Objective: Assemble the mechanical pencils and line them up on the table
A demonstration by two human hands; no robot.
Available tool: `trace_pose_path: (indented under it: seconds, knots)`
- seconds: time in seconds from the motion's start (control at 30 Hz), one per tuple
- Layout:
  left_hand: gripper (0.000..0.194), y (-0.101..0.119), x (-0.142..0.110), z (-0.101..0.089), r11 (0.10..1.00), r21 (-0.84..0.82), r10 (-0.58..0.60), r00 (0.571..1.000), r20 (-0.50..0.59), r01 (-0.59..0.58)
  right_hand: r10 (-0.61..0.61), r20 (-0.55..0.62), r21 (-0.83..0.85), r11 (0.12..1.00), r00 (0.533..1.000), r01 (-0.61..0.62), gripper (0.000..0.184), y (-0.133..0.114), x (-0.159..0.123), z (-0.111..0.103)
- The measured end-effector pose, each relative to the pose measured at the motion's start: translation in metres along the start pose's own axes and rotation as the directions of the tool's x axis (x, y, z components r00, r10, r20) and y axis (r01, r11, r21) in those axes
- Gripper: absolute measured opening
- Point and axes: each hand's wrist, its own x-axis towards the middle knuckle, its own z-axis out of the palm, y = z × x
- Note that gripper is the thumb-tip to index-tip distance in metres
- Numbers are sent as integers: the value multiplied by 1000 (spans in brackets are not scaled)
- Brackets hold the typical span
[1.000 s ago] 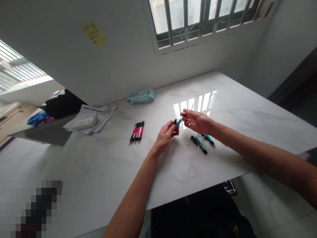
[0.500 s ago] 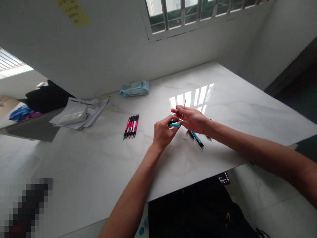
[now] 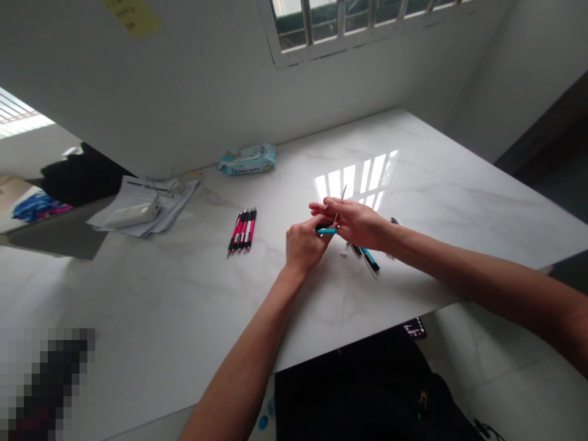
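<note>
My left hand [image 3: 305,245] is closed around a teal and black pen barrel [image 3: 327,231], which pokes out past its fingers. Close against it, my right hand [image 3: 356,222] has its palm turned up, with a thin grey pen refill [image 3: 343,193] held across its fingers and pointing up. A tiny pale piece shows near the right fingertips, too small to name. Below the hands lie a teal and black pen part [image 3: 370,258], a thin white rod [image 3: 369,267] and a small white piece [image 3: 343,252]. Other dark parts are partly hidden behind the right wrist.
Several red and black pens [image 3: 242,231] lie in a row to the left on the marble-patterned table [image 3: 197,306]. A light blue wipes pack [image 3: 247,160] rests by the wall. Papers [image 3: 142,208] with a white device [image 3: 134,215] on top are at the far left.
The view has shifted slightly. Both hands stay close together, and the right fingers reach a little farther left over the left hand. The pen barrel and refill remain held.
</note>
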Motion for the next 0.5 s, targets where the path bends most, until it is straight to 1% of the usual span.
trace_pose_path:
  seconds: [0.07, 0.13, 0.2, 0.23, 0.27, 0.33, 0.37, 0.43, 0.5]
  knots:
    - [12, -2, 1, 1, 1000, -16, -12, 1000, 28, 13, -3, -26, -11, 1000, 1000, 3, 45, -4, 2, -4]
    - [10, -4, 2, 2, 999, -27, -32, 998, 54, 33, -52, -99, -14, 999, 994, 51, 49, -14, 8, -14]
    - [8, -5, 4, 0, 998, -19, -57, 996, 67, 58, -164, -197, -36, 986, 966, 160, 50, -26, 16, -30]
    - [8, -6, 6, -2, 998, -9, -69, 996, 64, 70, -229, -241, -59, 973, 943, 221, 50, -33, 20, -38]
    - [8, -7, 7, -4, 997, 1, -77, 995, 70, 77, -297, -259, -99, 955, 919, 281, 48, -39, 24, -46]
    - [11, -8, 8, -9, 996, 16, -87, 993, 74, 86, -418, -258, -222, 903, 871, 368, 43, -48, 30, -57]
    - [13, -9, 9, -11, 996, 19, -89, 993, 76, 88, -456, -239, -280, 878, 857, 389, 41, -51, 31, -60]
    - [15, -9, 10, -14, 996, 16, -90, 993, 76, 89, -486, -195, -367, 842, 852, 396, 37, -53, 32, -62]
    - [16, -10, 10, -16, 996, 6, -86, 993, 76, 86, -480, -150, -420, 823, 865, 384, 34, -51, 31, -60]
